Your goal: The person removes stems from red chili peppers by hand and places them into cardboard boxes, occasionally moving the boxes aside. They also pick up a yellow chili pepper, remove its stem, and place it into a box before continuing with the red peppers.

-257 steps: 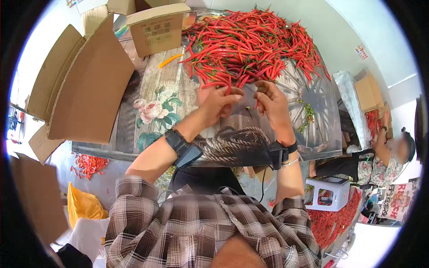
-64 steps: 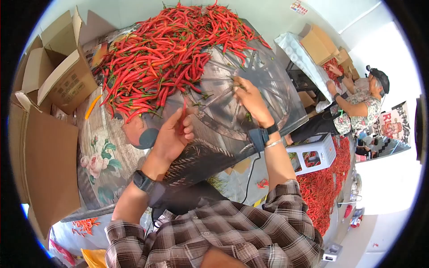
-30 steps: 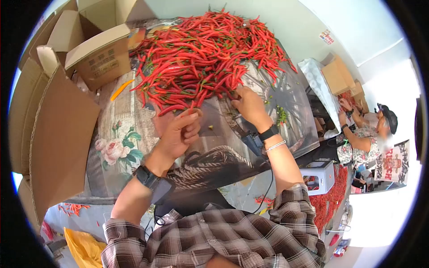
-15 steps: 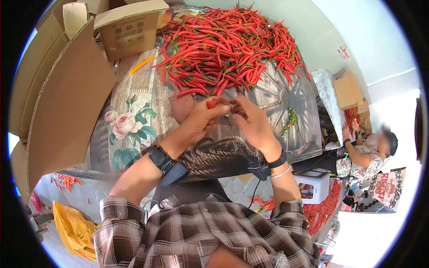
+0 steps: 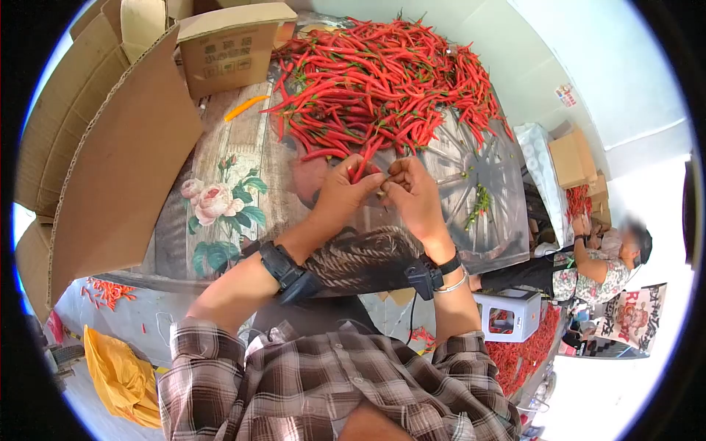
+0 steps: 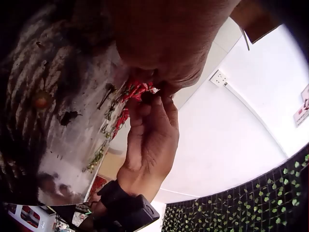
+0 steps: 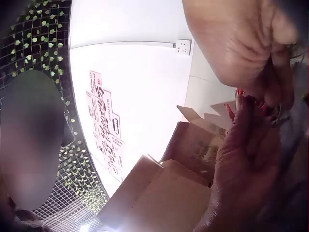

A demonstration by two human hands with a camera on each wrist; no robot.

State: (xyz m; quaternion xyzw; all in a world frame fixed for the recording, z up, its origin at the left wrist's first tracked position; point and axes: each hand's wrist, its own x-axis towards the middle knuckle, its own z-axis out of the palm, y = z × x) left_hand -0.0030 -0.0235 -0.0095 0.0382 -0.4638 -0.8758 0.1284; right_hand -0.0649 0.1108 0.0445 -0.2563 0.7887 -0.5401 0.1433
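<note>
In the head view my left hand [image 5: 344, 192] grips a red chili pepper [image 5: 359, 173], its body rising between thumb and fingers. Close against the left thumb, my right hand [image 5: 417, 197] has thumb and fingers pinched together at the pepper's stem end, which the fingertips mostly hide. Just beyond both hands lies a large heap of red chili peppers [image 5: 368, 81] with green stems. To the right of the hands sits a small pile of green stems [image 5: 479, 204]. Both wrist views show the two hands meeting, with the left wrist view catching the right hand [image 6: 149, 150] from the side.
Open cardboard boxes [image 5: 121, 169] stand along the table's left side. One yellow pepper [image 5: 246, 107] lies beside the heap. A white plastic stool [image 5: 510, 316] and another person [image 5: 599, 268] are at the right. Red peppers cover floor at lower right; a yellow bag [image 5: 121, 378] lies lower left.
The hands, apart about two seconds ago with the right over the wheel print, have come together in front of the heap. The right fingers have closed at the pepper. The head view has turned.
</note>
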